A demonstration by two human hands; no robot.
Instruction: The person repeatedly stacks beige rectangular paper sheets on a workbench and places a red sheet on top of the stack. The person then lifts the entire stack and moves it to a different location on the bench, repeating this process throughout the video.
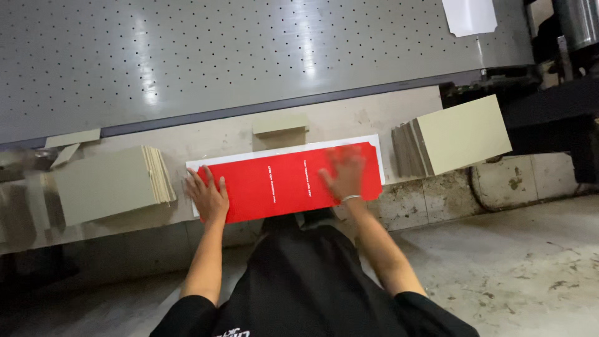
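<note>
My left hand (209,196) lies flat and open on the red sheet's (287,181) left end; my right hand (343,173), blurred, looks spread open on it. The sheet rests on the bench (349,122), between grey card stacks (112,184), unfolded.

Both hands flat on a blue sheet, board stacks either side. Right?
Not quite: the sheet is red, not blue. The head view shows the left hand and right hand on it, with a board stack on the left and right.

Flat red carton blank (284,181) (white lettering) between grey board stacks (109,184).
</note>
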